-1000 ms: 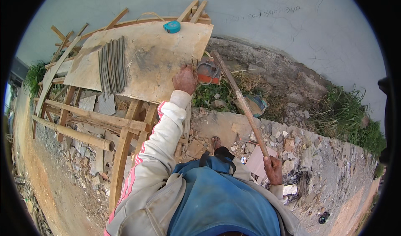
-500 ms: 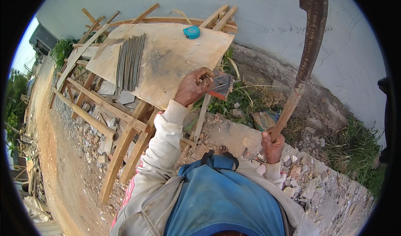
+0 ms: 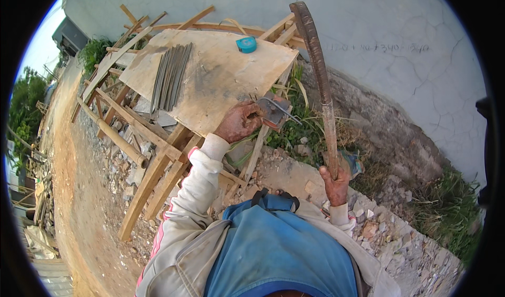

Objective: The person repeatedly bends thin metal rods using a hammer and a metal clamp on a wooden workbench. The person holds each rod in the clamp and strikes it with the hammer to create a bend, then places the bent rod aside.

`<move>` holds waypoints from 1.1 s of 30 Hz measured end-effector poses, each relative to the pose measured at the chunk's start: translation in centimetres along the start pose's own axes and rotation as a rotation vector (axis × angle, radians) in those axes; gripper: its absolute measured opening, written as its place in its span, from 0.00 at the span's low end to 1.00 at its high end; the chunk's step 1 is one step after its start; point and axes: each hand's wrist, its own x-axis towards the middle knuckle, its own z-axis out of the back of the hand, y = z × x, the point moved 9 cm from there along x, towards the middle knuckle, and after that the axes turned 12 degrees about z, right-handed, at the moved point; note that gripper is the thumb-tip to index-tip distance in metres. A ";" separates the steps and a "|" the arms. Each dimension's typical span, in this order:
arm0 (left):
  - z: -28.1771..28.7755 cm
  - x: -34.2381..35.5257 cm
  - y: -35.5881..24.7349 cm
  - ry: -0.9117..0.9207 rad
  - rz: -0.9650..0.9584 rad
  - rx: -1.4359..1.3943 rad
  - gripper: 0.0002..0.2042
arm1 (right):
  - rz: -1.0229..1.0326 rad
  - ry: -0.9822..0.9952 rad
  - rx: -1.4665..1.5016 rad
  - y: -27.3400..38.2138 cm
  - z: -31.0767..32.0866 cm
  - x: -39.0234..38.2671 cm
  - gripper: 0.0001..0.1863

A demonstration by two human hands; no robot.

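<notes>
My left hand (image 3: 239, 122) is closed at the left of a dark metal bending block with red sides (image 3: 273, 107), its fingertips on a thin bent steel rod (image 3: 288, 115) lying over the block; the exact grip is partly hidden. My right hand (image 3: 336, 185) grips the lower end of a long, rusty steel bar (image 3: 321, 71) with a hooked head, raised upright to the right of the block. The block sits at the edge of a worn plywood sheet (image 3: 210, 71), which carries a row of cut steel rods (image 3: 169, 78) and a teal tape measure (image 3: 246, 44).
Timber framing (image 3: 144, 134) and a bamboo pole (image 3: 113, 134) support or flank the plywood. A cracked wall (image 3: 410, 76) with scrawled marks stands behind, weeds (image 3: 442, 213) at its foot. Rubble (image 3: 389, 234) covers the ground right of me; a dirt path (image 3: 73, 181) runs along the left.
The bar rose in my right hand, then its head swung left. The rod on the block now points out to the lower right. My view has turned, showing more of the path at left.
</notes>
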 end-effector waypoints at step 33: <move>-1.1 1.4 4.5 -0.433 0.314 0.295 0.11 | -0.098 -0.017 0.047 -5.6 1.8 1.0 0.21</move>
